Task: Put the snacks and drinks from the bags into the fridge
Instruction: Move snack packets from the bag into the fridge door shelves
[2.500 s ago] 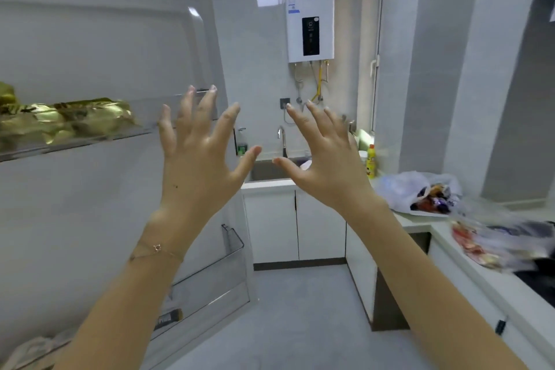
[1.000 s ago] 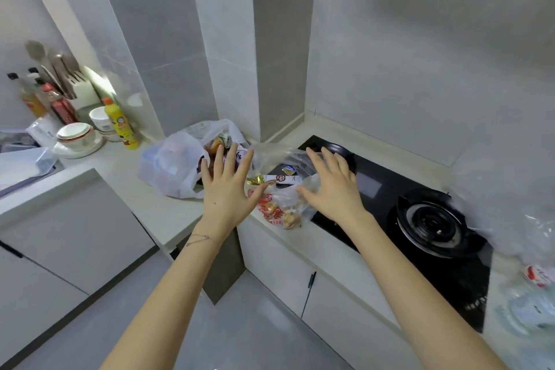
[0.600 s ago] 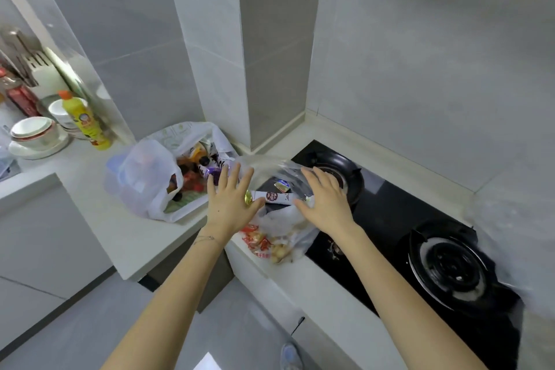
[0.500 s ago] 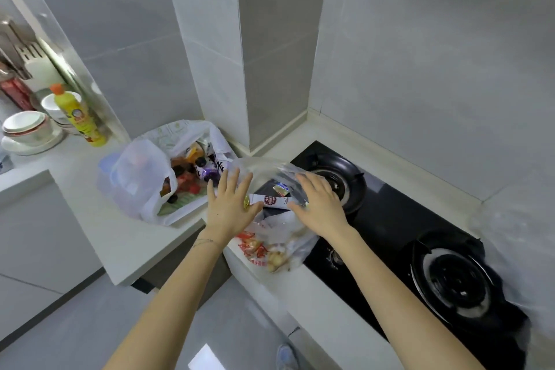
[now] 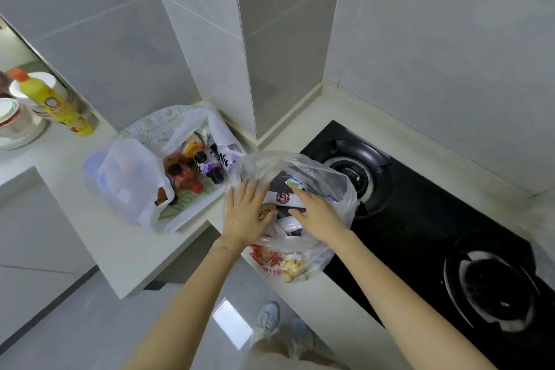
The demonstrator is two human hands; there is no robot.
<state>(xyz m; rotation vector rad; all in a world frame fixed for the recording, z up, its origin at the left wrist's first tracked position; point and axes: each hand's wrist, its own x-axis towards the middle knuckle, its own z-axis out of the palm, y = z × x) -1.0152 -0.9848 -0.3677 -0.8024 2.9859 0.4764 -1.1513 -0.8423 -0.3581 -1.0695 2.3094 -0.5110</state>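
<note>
A clear plastic bag (image 5: 333,180) of snacks stands open on the counter's corner beside the stove. Inside lie a long white packet with a red logo (image 5: 282,197), dark packets and a gold-wrapped snack (image 5: 265,211). My left hand (image 5: 244,215) lies at the bag's left rim with fingers straight and spread, the gold snack by its thumb. My right hand (image 5: 319,215) reaches into the bag's mouth, straight fingers resting on the packets. Left of them a white bag (image 5: 129,189) lies open with several drink bottles (image 5: 207,173) inside. The fridge is out of view.
A black gas stove (image 5: 420,219) with two burners fills the counter on the right. A yellow bottle (image 5: 57,102) and stacked bowls (image 5: 15,123) stand at the far left. A tiled pillar rises behind the bags. The white counter (image 5: 126,249) ends in a corner above the floor.
I have turned from the fridge door to the counter. Both hands have moved down to the clear bag, and the right hand has gone further into its mouth.
</note>
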